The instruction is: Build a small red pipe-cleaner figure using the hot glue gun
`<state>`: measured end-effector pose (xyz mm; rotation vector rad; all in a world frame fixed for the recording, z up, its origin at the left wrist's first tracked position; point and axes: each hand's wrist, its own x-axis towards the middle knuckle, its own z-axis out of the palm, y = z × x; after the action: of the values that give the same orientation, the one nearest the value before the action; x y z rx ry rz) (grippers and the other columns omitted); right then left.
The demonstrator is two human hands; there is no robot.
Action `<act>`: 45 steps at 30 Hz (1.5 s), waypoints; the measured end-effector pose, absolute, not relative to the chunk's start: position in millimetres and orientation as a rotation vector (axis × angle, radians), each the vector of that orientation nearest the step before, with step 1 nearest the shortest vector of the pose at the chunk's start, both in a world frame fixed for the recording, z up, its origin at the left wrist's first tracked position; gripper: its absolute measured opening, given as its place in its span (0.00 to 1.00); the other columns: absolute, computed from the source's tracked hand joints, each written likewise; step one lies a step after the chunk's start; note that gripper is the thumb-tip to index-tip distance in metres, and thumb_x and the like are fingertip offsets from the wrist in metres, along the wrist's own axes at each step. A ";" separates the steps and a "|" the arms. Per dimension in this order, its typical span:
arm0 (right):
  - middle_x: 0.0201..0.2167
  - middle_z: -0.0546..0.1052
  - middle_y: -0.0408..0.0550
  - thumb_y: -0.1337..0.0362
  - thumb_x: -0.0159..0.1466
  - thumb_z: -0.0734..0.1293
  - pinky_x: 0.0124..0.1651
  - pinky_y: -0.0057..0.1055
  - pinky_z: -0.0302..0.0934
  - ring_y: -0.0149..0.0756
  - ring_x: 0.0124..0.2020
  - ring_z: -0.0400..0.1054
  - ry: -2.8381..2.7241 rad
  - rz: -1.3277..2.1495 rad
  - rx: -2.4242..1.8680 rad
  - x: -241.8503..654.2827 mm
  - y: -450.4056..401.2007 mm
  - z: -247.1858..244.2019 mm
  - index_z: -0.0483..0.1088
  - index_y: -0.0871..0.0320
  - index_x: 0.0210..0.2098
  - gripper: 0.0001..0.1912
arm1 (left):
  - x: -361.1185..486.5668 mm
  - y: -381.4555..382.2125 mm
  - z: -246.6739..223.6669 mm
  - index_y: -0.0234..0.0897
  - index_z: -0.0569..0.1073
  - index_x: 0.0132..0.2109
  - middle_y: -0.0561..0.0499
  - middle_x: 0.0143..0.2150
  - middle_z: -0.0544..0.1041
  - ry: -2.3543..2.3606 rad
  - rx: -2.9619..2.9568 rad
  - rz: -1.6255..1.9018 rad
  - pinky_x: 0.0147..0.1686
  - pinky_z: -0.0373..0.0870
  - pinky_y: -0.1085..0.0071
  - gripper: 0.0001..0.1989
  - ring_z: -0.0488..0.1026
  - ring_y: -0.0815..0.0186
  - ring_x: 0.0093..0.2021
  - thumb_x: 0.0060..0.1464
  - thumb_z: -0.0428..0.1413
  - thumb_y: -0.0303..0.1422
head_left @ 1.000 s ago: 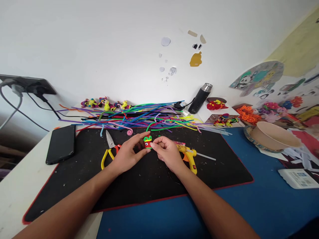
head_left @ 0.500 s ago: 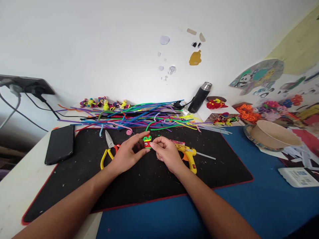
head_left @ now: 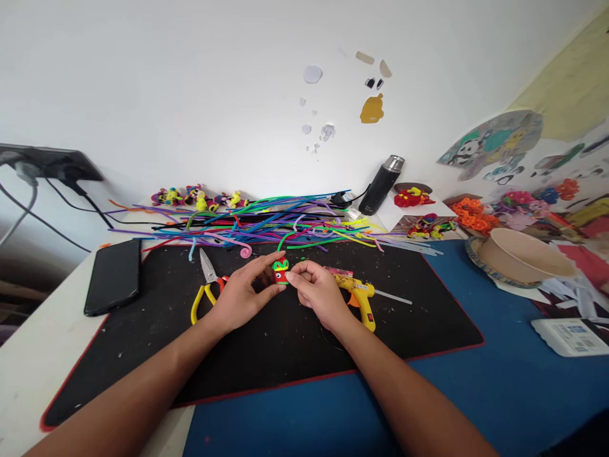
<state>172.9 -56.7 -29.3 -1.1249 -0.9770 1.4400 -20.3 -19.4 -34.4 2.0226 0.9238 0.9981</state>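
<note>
Between the fingers of my left hand (head_left: pixel 245 293) is a small red figure (head_left: pixel 281 274) with a green and yellow top and a white-and-black eye; thumb and index finger grip its bottom and top. The fingertips of my right hand (head_left: pixel 318 293) are pinched together at the figure's right side, by the face; anything tiny in them is hidden. Left of my left hand lie scissors (head_left: pixel 208 266) with yellow and red handles, partly behind the hand. A yellow glue gun (head_left: pixel 362 293) with a clear stick lies just right of my right hand on the black mat (head_left: pixel 266 355).
Colourful pipe cleaners (head_left: pixel 266 219) are heaped behind the mat. A black phone (head_left: pixel 114 276) lies left, and a black bottle (head_left: pixel 382 185) leans at the back. A bowl (head_left: pixel 528 255) and a white device (head_left: pixel 571 336) are at the right. Small figures (head_left: pixel 200 198) line the wall.
</note>
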 end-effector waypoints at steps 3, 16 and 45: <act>0.17 0.59 0.29 0.49 0.57 0.79 0.19 0.25 0.39 0.22 0.15 0.46 -0.975 1.441 -1.127 172.7 -56.7 -28.3 0.70 0.55 0.33 0.21 | -20.5 -19.3 -34.8 0.42 0.72 0.67 0.51 0.39 0.78 0.924 2.023 1.001 0.39 0.78 0.66 0.27 0.74 0.64 0.35 0.63 0.63 0.38; 0.17 0.60 0.30 0.48 0.56 0.80 0.19 0.25 0.39 0.22 0.15 0.46 -0.962 1.456 -1.120 173.1 -56.5 -29.8 0.70 0.55 0.33 0.21 | -21.3 -18.8 -33.9 0.43 0.73 0.68 0.51 0.38 0.78 0.927 2.019 0.987 0.39 0.78 0.66 0.27 0.75 0.64 0.34 0.63 0.62 0.38; 0.15 0.63 0.31 0.43 0.61 0.75 0.20 0.26 0.44 0.25 0.16 0.50 -1.105 1.536 -1.150 181.7 -68.9 -28.0 0.75 0.60 0.47 0.27 | -20.2 -19.7 -33.7 0.42 0.71 0.67 0.49 0.43 0.80 0.980 2.072 0.983 0.39 0.78 0.67 0.28 0.76 0.63 0.36 0.65 0.62 0.45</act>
<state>181.7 -68.9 -28.0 -1.1501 -1.1050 1.5362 -20.2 -19.7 -33.7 2.0716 0.9798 0.9825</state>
